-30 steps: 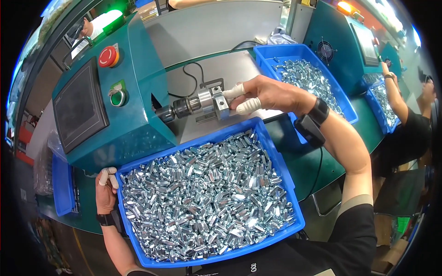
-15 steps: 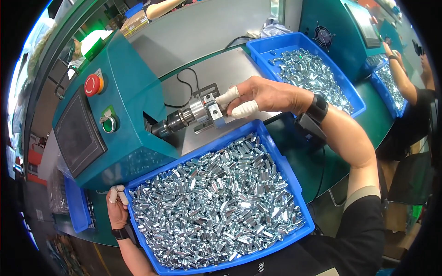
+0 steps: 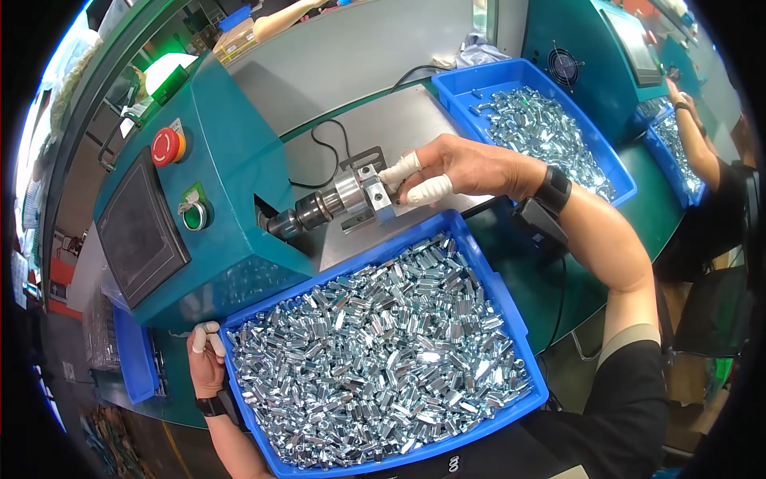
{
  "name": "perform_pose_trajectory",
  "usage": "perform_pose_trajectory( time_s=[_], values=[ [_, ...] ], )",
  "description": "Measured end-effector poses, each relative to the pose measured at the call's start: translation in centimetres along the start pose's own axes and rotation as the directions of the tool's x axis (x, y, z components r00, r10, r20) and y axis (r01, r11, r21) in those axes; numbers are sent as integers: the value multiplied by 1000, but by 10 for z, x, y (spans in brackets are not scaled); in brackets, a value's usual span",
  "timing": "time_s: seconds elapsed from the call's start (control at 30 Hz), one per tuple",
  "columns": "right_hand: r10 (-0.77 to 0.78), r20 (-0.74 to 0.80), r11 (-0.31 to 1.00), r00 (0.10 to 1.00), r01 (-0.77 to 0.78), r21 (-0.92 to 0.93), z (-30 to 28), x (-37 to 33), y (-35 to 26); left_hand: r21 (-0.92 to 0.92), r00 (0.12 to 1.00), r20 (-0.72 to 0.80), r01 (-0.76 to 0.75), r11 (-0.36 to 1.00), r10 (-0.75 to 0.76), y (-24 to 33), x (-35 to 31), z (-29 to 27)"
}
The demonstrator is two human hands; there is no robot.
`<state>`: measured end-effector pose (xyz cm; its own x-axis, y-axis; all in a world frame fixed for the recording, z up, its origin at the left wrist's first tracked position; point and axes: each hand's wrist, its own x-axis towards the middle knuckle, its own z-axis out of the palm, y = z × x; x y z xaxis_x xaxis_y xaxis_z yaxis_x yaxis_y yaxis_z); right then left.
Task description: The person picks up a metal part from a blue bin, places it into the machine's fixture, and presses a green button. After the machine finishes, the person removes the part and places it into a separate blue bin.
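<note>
Clock directions are taken from the silver clamp block near the middle of the view. The green bench carries everything, with the teal machine on it at 9 o'clock. At 6 o'clock the blue front tray is heaped almost wall to wall with loose metal pieces. At 2 o'clock the blue far tray holds a smaller pile, with part of its floor bare. My judgement is that the work is well under way, with a lot in both trays; which pile is finished and which is left, I cannot tell.

The right hand reaches in from 2 o'clock, its thumb and index finger in white covers. Its grip is narrow, and I cannot tell whether a piece sits between the tips. The left hand, between 7 and 8 o'clock, is curled at the front tray's corner; whether it grasps the rim is unclear.

The clamp block lies right at the right grip's fingertips, on their 8 o'clock side, in line with the dark chuck at 9 o'clock. The smallest things, the metal pieces, lie well below that grip.
</note>
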<state>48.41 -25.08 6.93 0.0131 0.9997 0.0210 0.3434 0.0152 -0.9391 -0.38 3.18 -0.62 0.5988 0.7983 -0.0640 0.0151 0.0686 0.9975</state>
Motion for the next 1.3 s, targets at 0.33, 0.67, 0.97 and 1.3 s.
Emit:
perform_pose_trajectory(
  time_s=[0.33,0.67,0.97,1.3],
  values=[
    [261,-215,965,941,-252,66,8,-5,-24,10,1000,13,5,1000,-5,2,-2,0],
    [-247,-420,608,874,-198,-769,26,14,-29,40,999,37,-1,999,0,8,-2,4],
    [-226,-534,446,815,-401,-800,5,-13,-41,23,999,33,-9,1000,8,5,-3,4],
    [-161,-379,781,911,-117,-614,16,-77,-16,30,999,41,-8,1000,7,6,-4,-1]
  ],
)
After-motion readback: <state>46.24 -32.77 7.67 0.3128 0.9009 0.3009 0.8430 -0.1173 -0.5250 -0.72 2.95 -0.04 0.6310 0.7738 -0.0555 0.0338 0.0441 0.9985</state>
